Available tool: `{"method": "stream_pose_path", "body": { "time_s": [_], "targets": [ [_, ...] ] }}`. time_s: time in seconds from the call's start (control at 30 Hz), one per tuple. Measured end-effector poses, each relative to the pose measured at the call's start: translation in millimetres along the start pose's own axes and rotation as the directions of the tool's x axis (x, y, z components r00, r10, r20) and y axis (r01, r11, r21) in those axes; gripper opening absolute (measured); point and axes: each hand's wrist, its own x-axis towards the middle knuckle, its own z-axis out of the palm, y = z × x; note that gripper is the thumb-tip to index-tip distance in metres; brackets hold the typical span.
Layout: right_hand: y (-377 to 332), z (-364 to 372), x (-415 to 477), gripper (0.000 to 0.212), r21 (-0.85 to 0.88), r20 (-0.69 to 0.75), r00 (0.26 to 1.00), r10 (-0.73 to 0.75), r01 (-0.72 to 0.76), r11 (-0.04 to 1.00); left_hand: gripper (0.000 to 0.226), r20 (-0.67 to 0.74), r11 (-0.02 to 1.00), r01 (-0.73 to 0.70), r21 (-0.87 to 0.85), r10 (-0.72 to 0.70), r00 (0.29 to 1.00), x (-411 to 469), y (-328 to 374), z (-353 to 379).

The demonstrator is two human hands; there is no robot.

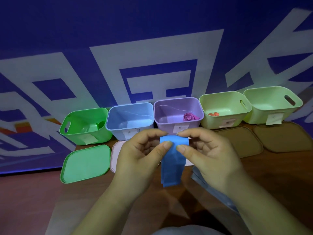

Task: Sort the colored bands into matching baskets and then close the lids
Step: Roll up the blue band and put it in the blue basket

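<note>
A blue band hangs in front of me, its top end pinched by my left hand and my right hand, thumbs on its near face. Behind stand open baskets in a row: a green basket with a green band inside, a blue basket, a purple basket holding a rolled purple band, a pale green basket with an orange band, and another pale green basket.
Lids lie on the brown table before the baskets: a green lid, a pinkish lid partly behind my left hand, and two brown lids. A light blue lid shows under my right wrist. A blue-and-white banner backs the row.
</note>
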Motion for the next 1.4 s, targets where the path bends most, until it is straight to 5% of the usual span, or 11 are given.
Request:
{"method": "stream_pose_path", "body": {
  "time_s": [0.4,0.7,0.97,1.17,1.4],
  "targets": [
    [-14,84,6,0.028,0.008,0.006,0.999,0.036,-0.036,0.999,0.032,0.109,0.997,-0.064,0.051,0.058,0.992,-3,-5,-97],
    [-26,145,4,0.014,0.116,0.014,0.979,0.203,-0.203,0.972,0.036,0.088,0.990,-0.117,0.074,0.110,0.990,-9,-4,-161],
    [-24,189,1,0.005,0.167,-0.050,0.967,0.251,-0.240,0.956,0.021,0.089,0.976,-0.188,0.108,0.179,0.980,-10,-7,-197],
    [-23,206,4,0.033,0.099,-0.106,0.963,0.246,-0.236,0.967,0.028,0.133,0.987,-0.149,0.057,0.140,0.981,-5,-10,-212],
    [-19,212,8,0.027,0.067,-0.143,0.968,0.208,-0.201,0.977,0.033,0.172,0.996,-0.089,0.008,0.086,0.981,6,-14,-217]
  ]
}}
